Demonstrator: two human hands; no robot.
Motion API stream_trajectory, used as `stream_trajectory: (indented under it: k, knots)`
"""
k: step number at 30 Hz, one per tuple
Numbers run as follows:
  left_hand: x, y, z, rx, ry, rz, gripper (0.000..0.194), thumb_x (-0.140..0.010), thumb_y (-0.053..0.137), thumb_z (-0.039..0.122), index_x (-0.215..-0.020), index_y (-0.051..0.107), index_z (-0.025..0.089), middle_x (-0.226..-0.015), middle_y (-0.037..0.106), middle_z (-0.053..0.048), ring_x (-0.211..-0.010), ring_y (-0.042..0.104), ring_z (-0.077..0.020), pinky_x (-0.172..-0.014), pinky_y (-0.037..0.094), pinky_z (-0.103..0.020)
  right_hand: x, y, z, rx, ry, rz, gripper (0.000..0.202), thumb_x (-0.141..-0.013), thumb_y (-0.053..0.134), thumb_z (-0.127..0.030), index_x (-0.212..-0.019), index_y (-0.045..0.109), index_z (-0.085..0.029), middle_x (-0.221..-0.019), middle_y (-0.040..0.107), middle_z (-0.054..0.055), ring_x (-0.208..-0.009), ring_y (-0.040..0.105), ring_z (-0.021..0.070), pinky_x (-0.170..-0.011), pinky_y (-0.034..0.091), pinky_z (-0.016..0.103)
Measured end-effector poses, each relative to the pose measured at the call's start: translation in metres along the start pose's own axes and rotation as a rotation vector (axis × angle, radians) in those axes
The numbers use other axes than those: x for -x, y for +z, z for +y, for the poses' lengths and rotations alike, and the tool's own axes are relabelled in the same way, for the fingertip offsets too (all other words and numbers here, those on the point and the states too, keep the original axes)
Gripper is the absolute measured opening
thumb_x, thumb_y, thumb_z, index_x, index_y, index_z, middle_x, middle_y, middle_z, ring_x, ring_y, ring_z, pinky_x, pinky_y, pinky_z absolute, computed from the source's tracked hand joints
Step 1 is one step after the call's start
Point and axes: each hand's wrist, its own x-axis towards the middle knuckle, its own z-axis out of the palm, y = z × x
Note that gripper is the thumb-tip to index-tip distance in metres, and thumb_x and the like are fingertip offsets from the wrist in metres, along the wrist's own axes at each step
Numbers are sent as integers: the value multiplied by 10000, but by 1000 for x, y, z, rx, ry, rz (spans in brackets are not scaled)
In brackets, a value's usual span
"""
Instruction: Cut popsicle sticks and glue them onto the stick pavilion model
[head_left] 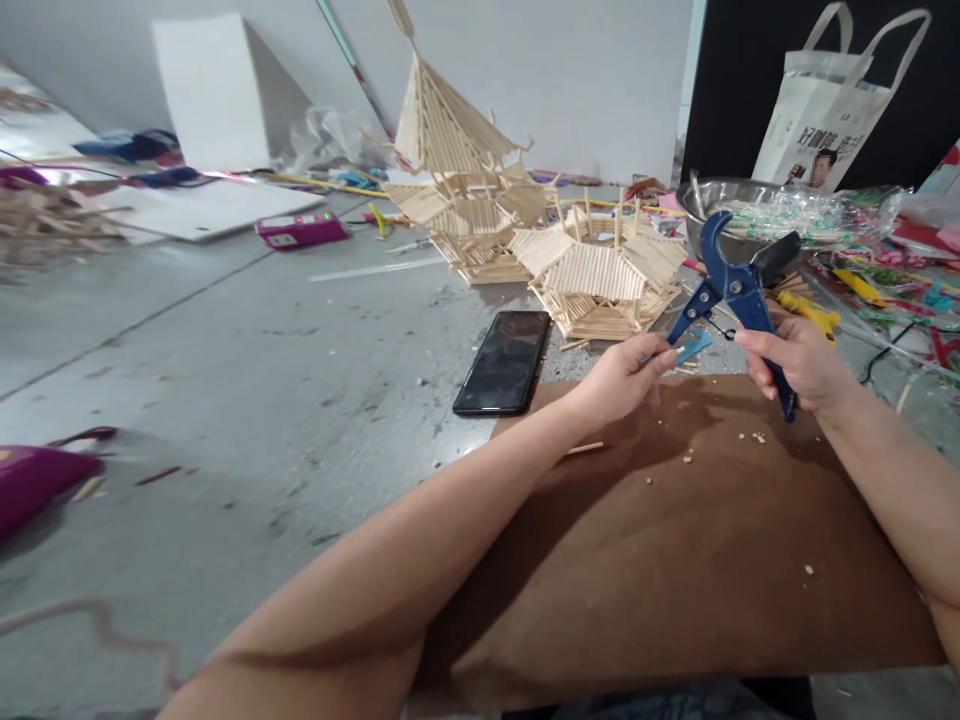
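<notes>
A blue pipe cutter [752, 298] with a hooked jaw is raised above the near edge of the wooden models, jaws pointing up and apart. My right hand [806, 365] is wrapped round its right handle. At the lower end of its left handle, my left hand [626, 380] is closed; its fingertips are partly hidden. A small light-blue piece [696, 346] shows just beside those fingers; whether it is held I cannot tell. Below both hands lies a brown board [675, 560] with small wood offcuts [757, 438] and a short stick [585, 449] on it.
Beyond my hands stand a low stick-built model [596, 272] and a taller roofed one [457, 120]. A black phone [504, 362] lies left of the board. Farther right are a metal bowl [686, 200], a yellow glue gun [814, 315] and a white bag [825, 120].
</notes>
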Motion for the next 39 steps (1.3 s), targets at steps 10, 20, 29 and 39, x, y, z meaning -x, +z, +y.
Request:
stream_trajectory:
  k: [10,20,29,39]
  knots:
    - [8,11,11,25,-65,-50,205,-769,558,292,-606,516,176,-397,377,78,-342,336,-38,-383,249,-163,7,27,9,-50,-49,-258,425,-662,435,-371,-1036,557,-209,-1059,614,82,-994,564,224,-784,461,379]
    - [-4,-2,10,-85,73,201,182,-779,530,201,-604,554,158,-517,442,42,-489,378,-54,-493,296,-165,-5,10,17,497,-272,173,280,-651,486,-288,-899,551,-177,-797,599,57,-773,572,201,-764,444,344]
    - [-2,-1,11,-34,107,159,123,-766,544,190,-652,574,155,-544,419,39,-525,356,-69,-513,292,-177,-6,18,29,948,-324,30,490,-644,487,-261,-1119,465,-144,-1025,598,110,-909,559,231,-789,418,324]
    - [-4,0,5,-70,253,107,178,-796,496,226,-634,509,153,-539,418,45,-527,364,-69,-544,343,-193,-5,19,34,943,-376,11,473,-641,505,-235,-1104,457,-152,-975,599,106,-867,558,237,-746,428,344]
